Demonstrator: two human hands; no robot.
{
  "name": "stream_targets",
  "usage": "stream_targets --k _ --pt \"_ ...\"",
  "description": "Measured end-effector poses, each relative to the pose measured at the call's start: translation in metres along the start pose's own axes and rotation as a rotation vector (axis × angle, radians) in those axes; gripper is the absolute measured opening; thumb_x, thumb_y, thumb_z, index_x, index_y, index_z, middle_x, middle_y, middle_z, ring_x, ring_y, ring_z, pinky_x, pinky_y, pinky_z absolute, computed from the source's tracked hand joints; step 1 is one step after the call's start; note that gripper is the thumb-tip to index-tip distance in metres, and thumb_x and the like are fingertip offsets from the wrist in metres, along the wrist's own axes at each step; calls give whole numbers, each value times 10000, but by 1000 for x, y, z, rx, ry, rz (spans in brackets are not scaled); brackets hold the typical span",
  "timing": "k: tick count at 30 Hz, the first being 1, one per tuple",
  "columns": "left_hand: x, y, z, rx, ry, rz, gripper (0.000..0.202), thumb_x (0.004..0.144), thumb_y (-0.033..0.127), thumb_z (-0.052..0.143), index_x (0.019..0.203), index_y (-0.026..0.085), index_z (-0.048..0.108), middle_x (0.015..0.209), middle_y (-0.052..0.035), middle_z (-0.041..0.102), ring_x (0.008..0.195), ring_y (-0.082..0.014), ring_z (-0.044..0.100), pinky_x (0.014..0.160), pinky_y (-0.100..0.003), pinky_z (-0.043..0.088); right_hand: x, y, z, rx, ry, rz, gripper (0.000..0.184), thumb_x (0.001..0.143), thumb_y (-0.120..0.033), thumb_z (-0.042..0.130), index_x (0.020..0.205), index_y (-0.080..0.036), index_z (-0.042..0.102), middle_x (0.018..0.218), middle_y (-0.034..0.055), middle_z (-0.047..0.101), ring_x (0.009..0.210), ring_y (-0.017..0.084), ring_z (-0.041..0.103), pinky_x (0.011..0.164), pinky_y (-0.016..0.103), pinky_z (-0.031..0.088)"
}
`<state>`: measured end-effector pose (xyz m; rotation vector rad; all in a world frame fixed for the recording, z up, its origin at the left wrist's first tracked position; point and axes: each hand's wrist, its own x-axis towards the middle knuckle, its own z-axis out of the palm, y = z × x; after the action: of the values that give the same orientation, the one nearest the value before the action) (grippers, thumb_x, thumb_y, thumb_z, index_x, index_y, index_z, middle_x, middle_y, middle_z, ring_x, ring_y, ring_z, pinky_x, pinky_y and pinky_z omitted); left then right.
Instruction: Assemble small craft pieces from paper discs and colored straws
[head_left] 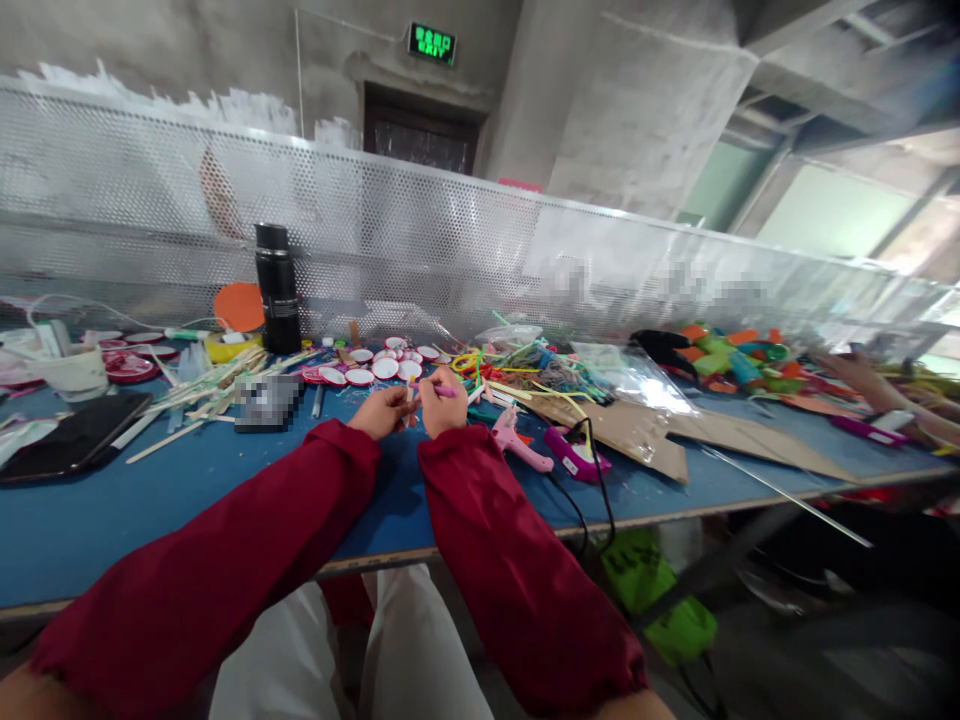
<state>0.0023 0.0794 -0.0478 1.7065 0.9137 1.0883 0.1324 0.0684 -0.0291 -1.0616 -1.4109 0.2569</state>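
Note:
Both my arms wear dark red sleeves and reach out over a blue table [112,520]. My left hand [381,411] is curled closed beside my right, its fingers pinching something small that I cannot make out. My right hand [442,398] is closed around a thin pink stick [444,391] that lies across its fingers. The two hands nearly touch. Just beyond them lie several round white discs with red rims [385,368]. A pink glue gun [514,441] lies on the table right of my right hand.
A black flask [277,290] stands at the back by a perforated metal screen [450,240]. Colourful pipe cleaners [525,365], cardboard pieces [637,430], wooden sticks [202,395], a purple glue gun [574,455] and a dark tablet [71,437] lie around. Another person's hand [862,380] reaches in at far right.

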Motion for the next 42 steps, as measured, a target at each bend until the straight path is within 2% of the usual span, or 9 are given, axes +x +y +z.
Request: stream_targets --k 21,42 --pt "-1 5 -1 24 7 -41 394 693 495 723 670 178 489 573 18 598 403 -87 473 416 -228 316 2 2 0 -14 18 11 172 787 -284 494 622 -240 472 563 -49 527 581 144 494 606 256 403" --pt "0 3 -1 31 16 -37 421 676 537 723 671 166 525 554 23 586 406 -84 473 420 -224 332 2 2 -1 -35 28 -13 171 776 -254 495 608 -234 467 564 -53 520 570 137 473 598 252 371"
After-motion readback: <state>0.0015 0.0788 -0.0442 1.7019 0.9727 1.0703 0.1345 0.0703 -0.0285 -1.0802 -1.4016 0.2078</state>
